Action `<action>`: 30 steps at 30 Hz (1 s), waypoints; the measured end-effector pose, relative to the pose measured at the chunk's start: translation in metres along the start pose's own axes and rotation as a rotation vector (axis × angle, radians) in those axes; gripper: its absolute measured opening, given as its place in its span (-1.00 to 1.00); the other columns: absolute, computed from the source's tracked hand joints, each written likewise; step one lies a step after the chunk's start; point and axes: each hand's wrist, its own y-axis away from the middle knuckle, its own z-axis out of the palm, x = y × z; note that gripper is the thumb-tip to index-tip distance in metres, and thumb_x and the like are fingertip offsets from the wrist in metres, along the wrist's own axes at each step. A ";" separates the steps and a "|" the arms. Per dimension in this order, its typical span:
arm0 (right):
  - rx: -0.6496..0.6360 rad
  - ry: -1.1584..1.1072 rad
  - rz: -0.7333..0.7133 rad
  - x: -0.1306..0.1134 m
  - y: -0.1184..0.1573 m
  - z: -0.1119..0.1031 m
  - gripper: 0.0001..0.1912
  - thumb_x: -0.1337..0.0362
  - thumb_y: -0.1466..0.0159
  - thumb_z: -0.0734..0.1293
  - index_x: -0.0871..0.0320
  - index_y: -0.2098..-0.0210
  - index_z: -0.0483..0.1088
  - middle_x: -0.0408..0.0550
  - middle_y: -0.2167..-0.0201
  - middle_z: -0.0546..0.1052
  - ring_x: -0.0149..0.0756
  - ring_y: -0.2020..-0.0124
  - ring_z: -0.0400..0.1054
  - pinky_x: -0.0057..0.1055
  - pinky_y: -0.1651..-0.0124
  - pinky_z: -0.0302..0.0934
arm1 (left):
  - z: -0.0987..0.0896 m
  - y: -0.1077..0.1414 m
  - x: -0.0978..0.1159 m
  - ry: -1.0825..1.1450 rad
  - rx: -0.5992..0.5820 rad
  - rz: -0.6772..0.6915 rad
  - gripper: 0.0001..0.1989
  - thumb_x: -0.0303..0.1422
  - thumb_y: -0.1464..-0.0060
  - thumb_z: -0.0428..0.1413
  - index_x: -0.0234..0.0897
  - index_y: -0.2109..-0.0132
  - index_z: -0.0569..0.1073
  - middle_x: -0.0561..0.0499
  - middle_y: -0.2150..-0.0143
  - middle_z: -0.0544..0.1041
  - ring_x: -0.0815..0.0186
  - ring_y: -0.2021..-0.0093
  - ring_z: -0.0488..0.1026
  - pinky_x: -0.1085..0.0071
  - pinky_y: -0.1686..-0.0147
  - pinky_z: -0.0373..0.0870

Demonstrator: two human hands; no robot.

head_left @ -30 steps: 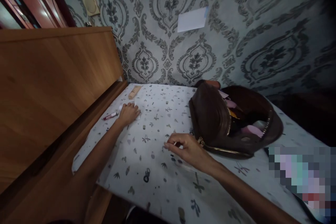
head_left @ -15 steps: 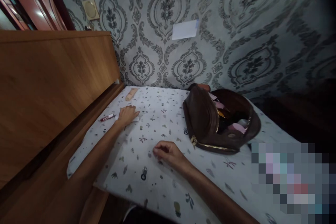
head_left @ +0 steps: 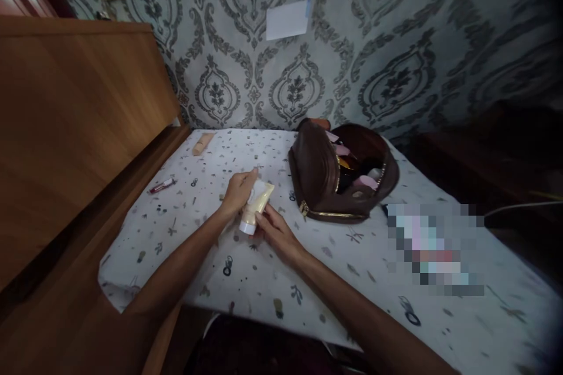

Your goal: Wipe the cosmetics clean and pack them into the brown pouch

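Observation:
A pale yellow tube with a white cap is held over the patterned cloth, its cap end tilted toward me. My left hand is closed on the tube's upper left side, where something white also shows. My right hand grips the tube near the cap from the right. A brown bag stands unzipped to the right of my hands, with pink and other items inside. A beige tube lies at the back left of the cloth, and a small red tube lies nearer the left edge.
A wooden panel rises along the left side. The patterned wall is behind the table, with a white paper on it. A pixelated object lies on the right of the cloth.
My left hand has moved right from the left of the cloth, bringing the pale yellow tube. My right hand has taken hold of it too. The camera view has shifted.

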 end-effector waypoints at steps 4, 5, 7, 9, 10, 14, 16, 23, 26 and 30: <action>-0.007 0.090 0.011 0.001 -0.001 -0.005 -0.50 -0.18 -0.23 0.37 0.08 0.10 0.33 -0.15 0.33 0.47 -0.37 0.40 0.36 -0.42 0.36 0.34 | 0.001 0.006 -0.010 -0.051 0.018 0.079 -0.51 0.05 -0.27 -0.06 -0.23 0.41 0.37 0.08 0.49 0.39 0.33 0.43 0.33 0.42 0.39 0.25; -0.012 0.127 0.014 0.001 -0.002 -0.007 -0.49 -0.20 -0.22 0.37 0.09 0.13 0.32 -0.17 0.37 0.45 -0.38 0.44 0.35 -0.42 0.38 0.32 | 0.000 0.009 -0.010 -0.103 0.000 0.130 -0.57 -0.02 -0.30 -0.08 -0.24 0.31 0.43 0.03 0.39 0.48 0.30 0.34 0.41 0.41 0.29 0.32; 0.004 0.222 0.019 0.001 -0.004 -0.010 -0.46 -0.25 -0.21 0.35 0.12 0.21 0.30 -0.20 0.44 0.41 -0.39 0.48 0.33 -0.42 0.41 0.28 | 0.001 0.015 -0.005 -0.247 -0.061 0.247 -0.66 -0.13 -0.34 -0.09 -0.24 0.09 0.47 -0.06 0.16 0.57 0.21 0.12 0.48 0.33 0.06 0.37; 0.022 0.328 0.029 -0.001 -0.005 -0.012 -0.44 -0.28 -0.21 0.31 0.14 0.32 0.28 -0.21 0.50 0.39 -0.39 0.49 0.31 -0.42 0.42 0.23 | 0.002 0.022 0.002 -0.415 -0.126 0.353 -0.67 -0.18 -0.33 -0.06 -0.24 -0.03 0.47 -0.12 0.02 0.57 0.13 -0.03 0.46 0.23 -0.09 0.32; 0.022 0.374 0.033 -0.002 -0.004 -0.013 -0.43 -0.29 -0.21 0.30 0.14 0.37 0.27 -0.20 0.52 0.38 -0.40 0.49 0.30 -0.43 0.41 0.21 | 0.003 0.023 0.005 -0.489 -0.152 0.386 -0.67 -0.20 -0.33 -0.05 -0.24 -0.04 0.47 -0.13 0.00 0.57 0.10 -0.06 0.44 0.20 -0.11 0.30; -0.088 0.399 0.024 -0.011 0.001 -0.011 -0.43 -0.28 -0.22 0.31 0.15 0.34 0.27 -0.22 0.48 0.35 -0.42 0.48 0.27 -0.44 0.43 0.17 | -0.003 0.019 0.009 -0.570 -0.148 0.293 -0.69 -0.21 -0.32 -0.07 -0.24 0.17 0.52 -0.04 0.28 0.57 0.19 0.23 0.48 0.30 0.14 0.36; -0.161 0.366 0.013 -0.016 0.004 -0.008 -0.45 -0.26 -0.22 0.32 0.15 0.28 0.29 -0.23 0.46 0.33 -0.43 0.47 0.25 -0.47 0.44 0.14 | -0.010 0.012 0.004 -0.463 -0.102 0.204 -0.65 -0.18 -0.31 -0.07 -0.25 0.30 0.50 0.03 0.44 0.49 0.26 0.38 0.42 0.37 0.28 0.32; -0.174 0.090 0.087 -0.015 0.004 -0.002 -0.47 -0.19 -0.19 0.40 0.14 0.15 0.35 -0.18 0.40 0.44 -0.38 0.44 0.35 -0.45 0.39 0.25 | -0.012 0.006 -0.014 -0.094 0.087 -0.011 -0.73 -0.21 -0.25 0.01 -0.24 0.03 0.47 0.03 0.29 0.56 0.36 0.45 0.38 0.45 0.40 0.30; -0.108 -0.045 0.099 -0.012 0.003 0.000 -0.45 -0.16 -0.16 0.45 0.12 0.08 0.36 -0.16 0.34 0.49 -0.38 0.42 0.39 -0.43 0.37 0.29 | -0.001 0.013 -0.013 0.034 0.129 -0.095 -0.62 -0.20 -0.28 0.00 -0.22 -0.17 0.31 -0.06 0.13 0.60 0.30 0.26 0.51 0.40 0.21 0.42; -0.038 -0.168 0.087 -0.010 0.002 0.002 -0.41 -0.14 -0.12 0.49 0.09 0.03 0.36 -0.10 0.22 0.55 -0.32 0.30 0.46 -0.41 0.30 0.34 | 0.007 0.018 -0.011 0.066 0.157 -0.141 -0.59 -0.22 -0.33 -0.05 -0.22 -0.25 0.22 -0.16 -0.09 0.54 0.22 -0.06 0.50 0.30 -0.09 0.39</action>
